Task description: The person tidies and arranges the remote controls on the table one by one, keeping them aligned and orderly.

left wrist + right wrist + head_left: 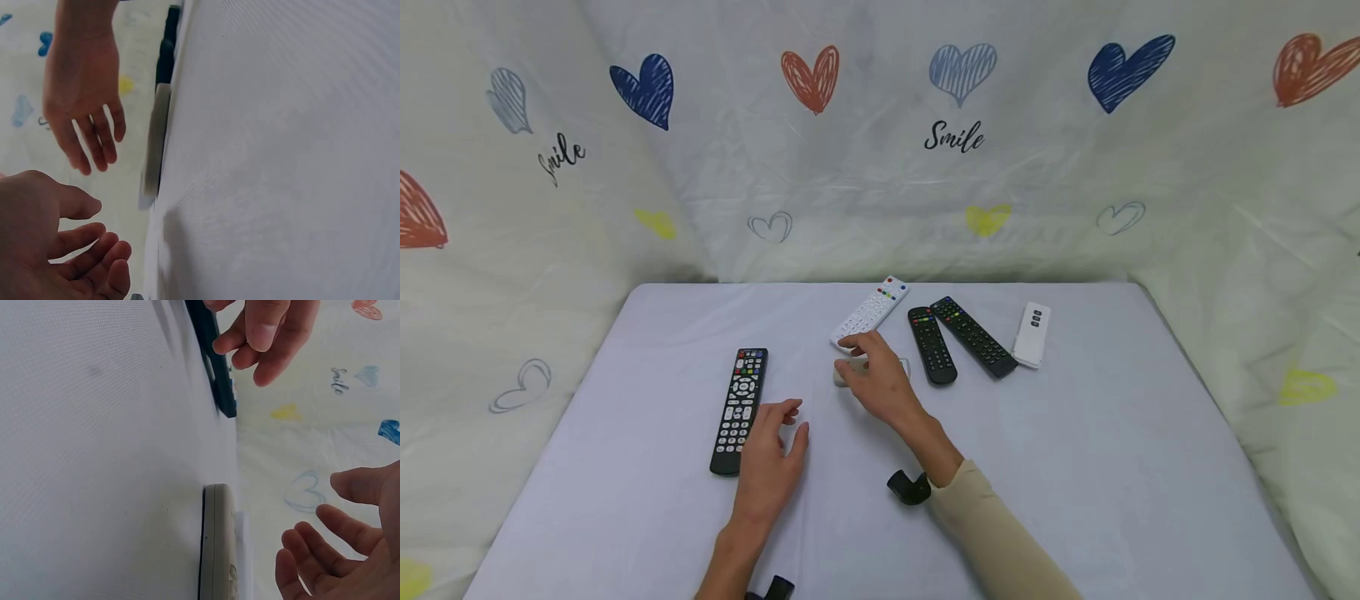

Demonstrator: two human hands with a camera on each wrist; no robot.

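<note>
My left hand (771,454) is over the right side of a large black remote control (741,408) with white buttons, fingers loosely bent and holding nothing. Part of that remote's lower end is covered by the hand. Above a small beige remote control (219,550) hovers my right hand (880,379), its fingers relaxed and apart. In the right wrist view a gap shows between the right fingers (312,550) and the beige remote. From the head, the right hand hides most of this remote. Just beyond the right fingertips lies a white remote control (872,310) with coloured buttons.
Two black remote controls, a shorter one (932,346) and a longer one (973,336), lie right of the right hand. Beside the longer one's lower end is a slim white remote (1032,335). All rest on a white-covered table (1112,467), with a heart-patterned cloth (865,167) behind.
</note>
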